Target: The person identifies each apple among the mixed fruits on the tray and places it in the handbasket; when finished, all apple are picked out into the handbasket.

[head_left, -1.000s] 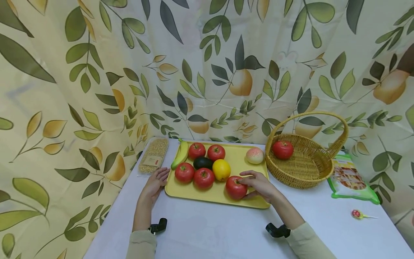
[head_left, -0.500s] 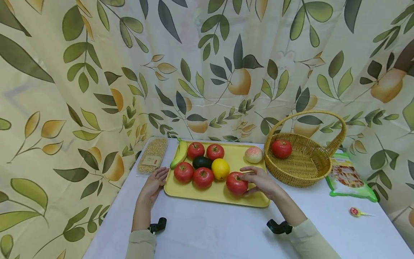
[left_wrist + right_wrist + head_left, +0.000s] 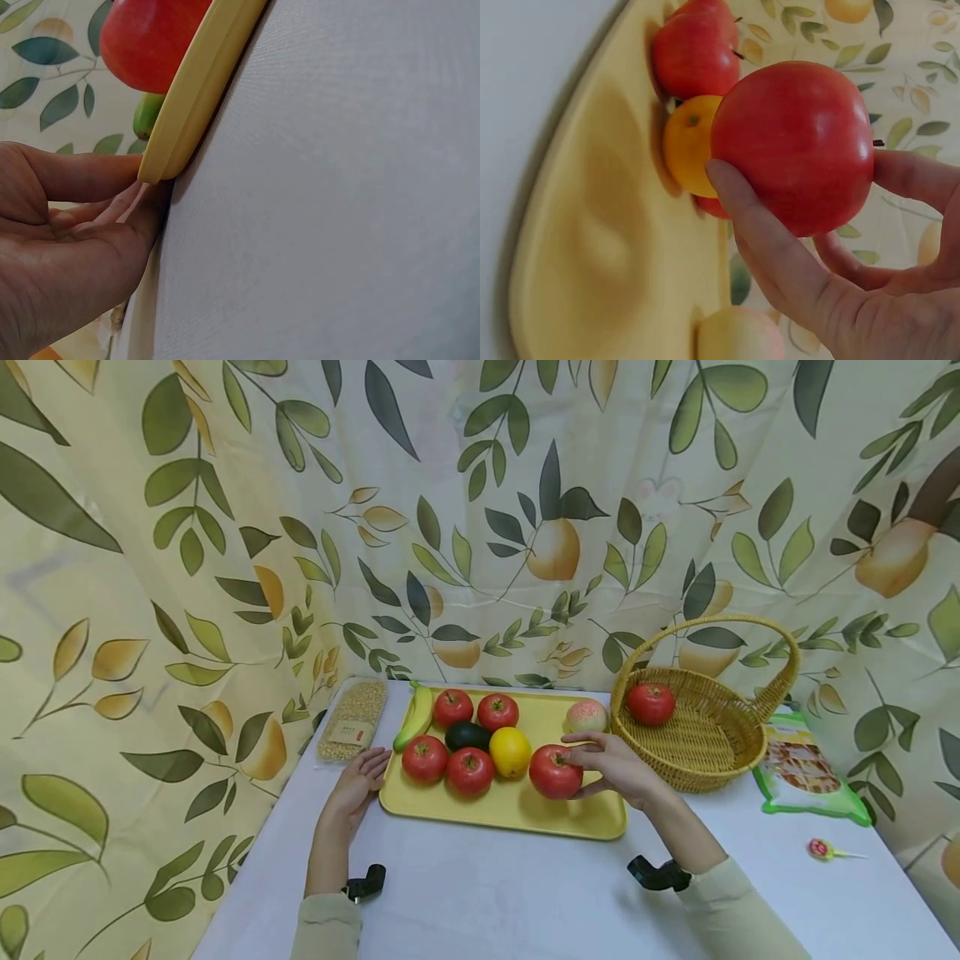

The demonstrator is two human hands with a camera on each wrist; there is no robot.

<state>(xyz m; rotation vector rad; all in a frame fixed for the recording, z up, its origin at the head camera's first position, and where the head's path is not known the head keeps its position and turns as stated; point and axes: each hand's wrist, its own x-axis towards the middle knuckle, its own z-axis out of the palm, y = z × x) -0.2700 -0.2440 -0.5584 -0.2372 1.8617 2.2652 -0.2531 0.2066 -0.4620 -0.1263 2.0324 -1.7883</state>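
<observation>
- Raised since the earlier frame, and shifted slightly rightward: red apple [image 3: 555, 773], together with right hand [image 3: 621, 768]
- Grasped in that hand, thumb and fingers curved round the sides; palm to the right, fruit out to the left
- Held clear above the front right part of yellow tray [image 3: 487, 812], with a visible gap beneath in the right wrist view
- Nearly round, so judged to have no long axis worth turning; stem side up
- Judged the relation that counts most: woven basket [image 3: 693, 777] beyond and to the right, with the right hand roughly between basket and held fruit
- Much nearer to both: right hand; well apart, across at the tray's left edge: left hand [image 3: 358, 785]
- Left hand relaxed, fingers mostly straight, touching the tray's edge without wrapping round it
- Just beyond the right fingers: pinkish peach [image 3: 587, 716], close to the straight line toward the basket, so judged easy to brush if carried low
- Just left of the held fruit: yellow fruit [image 3: 510, 752]
- Inside the basket, toward the left wall: second apple [image 3: 651, 704]
</observation>
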